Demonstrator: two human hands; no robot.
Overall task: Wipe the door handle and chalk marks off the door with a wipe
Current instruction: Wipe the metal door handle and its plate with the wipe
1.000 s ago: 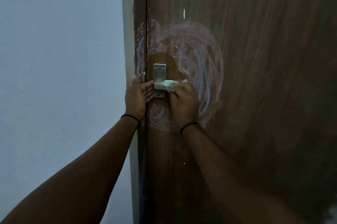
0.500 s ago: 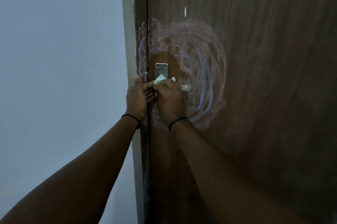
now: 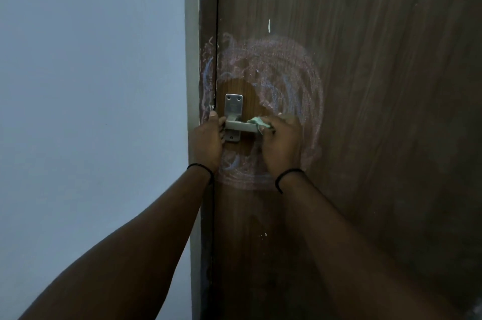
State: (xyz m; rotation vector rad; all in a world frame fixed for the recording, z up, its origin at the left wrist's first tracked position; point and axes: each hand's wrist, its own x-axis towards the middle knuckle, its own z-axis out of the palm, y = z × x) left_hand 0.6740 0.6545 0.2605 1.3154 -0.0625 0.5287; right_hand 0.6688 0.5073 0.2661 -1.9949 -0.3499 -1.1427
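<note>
A dark brown wooden door (image 3: 365, 85) carries a metal lever handle (image 3: 238, 125) on a silver plate near its left edge. Pink and blue chalk marks (image 3: 287, 74) swirl in a wide ring around the handle and onto the door frame (image 3: 207, 72). My right hand (image 3: 283, 145) is shut on a crumpled pale green wipe (image 3: 258, 122), pressed against the lever's right end. My left hand (image 3: 207, 141) rests on the frame and door edge, its fingers touching the lever's left end beside the plate. A patch of wood above the handle shows no chalk.
A plain pale blue-grey wall (image 3: 91, 111) fills the left side. A small white fleck (image 3: 269, 25) sits on the door above the chalk ring, and tiny white specks (image 3: 263, 235) lie lower down.
My right hand has slid the wipe from the plate end of the lever to its right end. My left hand has stayed at the door edge.
</note>
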